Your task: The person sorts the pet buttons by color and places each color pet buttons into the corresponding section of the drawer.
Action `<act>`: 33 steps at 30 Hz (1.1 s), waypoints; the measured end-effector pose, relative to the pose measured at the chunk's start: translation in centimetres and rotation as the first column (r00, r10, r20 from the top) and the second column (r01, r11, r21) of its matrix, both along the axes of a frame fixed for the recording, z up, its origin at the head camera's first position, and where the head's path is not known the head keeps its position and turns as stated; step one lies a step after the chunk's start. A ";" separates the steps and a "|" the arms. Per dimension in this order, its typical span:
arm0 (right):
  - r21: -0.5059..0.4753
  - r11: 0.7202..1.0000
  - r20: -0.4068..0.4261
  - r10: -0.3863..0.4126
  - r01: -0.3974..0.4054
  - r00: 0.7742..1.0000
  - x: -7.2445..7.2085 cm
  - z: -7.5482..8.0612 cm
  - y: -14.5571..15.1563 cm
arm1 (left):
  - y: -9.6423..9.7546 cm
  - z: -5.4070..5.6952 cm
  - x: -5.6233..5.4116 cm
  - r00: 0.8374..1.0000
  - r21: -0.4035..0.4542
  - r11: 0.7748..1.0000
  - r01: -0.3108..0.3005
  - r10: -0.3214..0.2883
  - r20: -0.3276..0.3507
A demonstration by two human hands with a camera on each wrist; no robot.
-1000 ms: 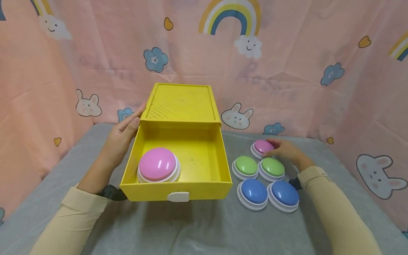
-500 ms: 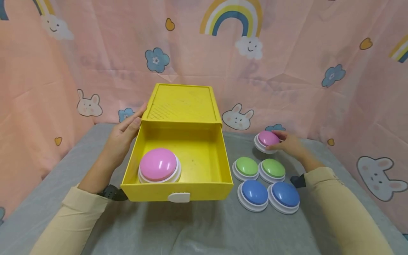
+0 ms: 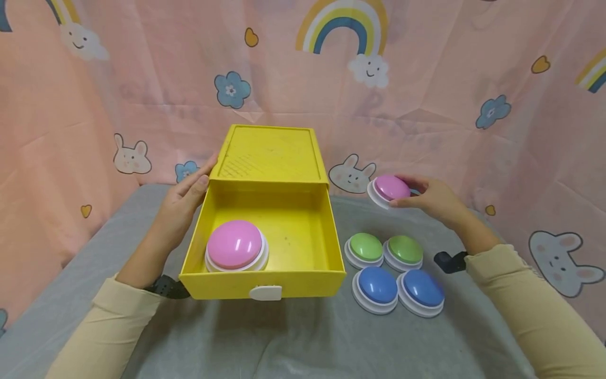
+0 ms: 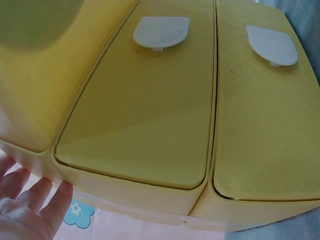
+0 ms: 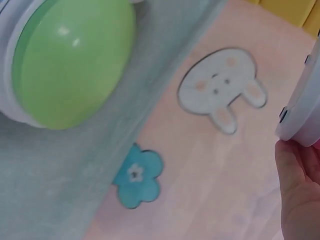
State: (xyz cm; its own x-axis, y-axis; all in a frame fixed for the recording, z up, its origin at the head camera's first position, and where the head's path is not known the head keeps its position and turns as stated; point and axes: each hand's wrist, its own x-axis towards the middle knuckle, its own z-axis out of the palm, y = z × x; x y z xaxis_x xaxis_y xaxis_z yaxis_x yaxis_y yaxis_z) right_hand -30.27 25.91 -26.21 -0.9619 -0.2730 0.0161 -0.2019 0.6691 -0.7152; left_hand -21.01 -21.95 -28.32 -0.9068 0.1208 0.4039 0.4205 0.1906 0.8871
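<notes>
In the head view, a yellow drawer cabinet [image 3: 274, 152] stands on the cloth with its top drawer [image 3: 303, 285] pulled out. A pink dome button [image 3: 235, 243] with a white base lies inside, at the drawer's front left. My left hand [image 3: 180, 208] rests against the cabinet's left side, fingers fairly straight; the left wrist view shows its fingertips [image 4: 62, 190] along the cabinet's edge. To the right, my right hand [image 3: 435, 202] pinches a second pink dome button [image 3: 392, 187] by its edge, above the table and slightly tilted. Its white base [image 5: 300, 107] shows in the right wrist view.
Two green buttons [image 3: 366, 246] and two blue buttons [image 3: 377, 285] sit in a cluster right of the drawer, on the grey cloth [image 3: 303, 342]. Below the pulled-out drawer are closed drawers [image 4: 145, 110] with white handles [image 4: 161, 32]. A pink patterned curtain [image 3: 426, 79] hangs behind.
My right hand has lifted the second pink button off the cloth, raising it above the green ones. The left hand, the drawer and the other buttons stay as they were.
</notes>
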 end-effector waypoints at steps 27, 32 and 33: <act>-0.016 0.996 -0.018 0.086 -0.086 0.996 4.2 4.8 -5.4 | -0.1 -0.1 -0.2 1.000 -0.016 1.000 -0.015 0.015 -0.008; -0.076 0.992 -0.013 0.096 -0.096 0.995 4.8 5.5 -6.3 | -0.1 -0.1 -0.2 1.000 -0.015 1.000 -0.020 0.019 -0.010; -0.086 0.991 -0.013 0.098 -0.099 0.995 4.9 5.6 -6.5 | -0.1 -0.1 -0.2 1.000 -0.014 1.000 -0.021 0.020 -0.010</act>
State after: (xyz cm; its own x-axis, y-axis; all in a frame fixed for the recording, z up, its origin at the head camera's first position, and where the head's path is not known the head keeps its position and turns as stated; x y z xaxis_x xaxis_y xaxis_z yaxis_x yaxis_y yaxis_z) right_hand -25.36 19.46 -20.58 -0.9300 -0.3639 0.0519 -0.2704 0.5816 -0.7672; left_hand -21.21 -22.04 -28.42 -0.9052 0.1080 0.4111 0.4249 0.2120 0.8801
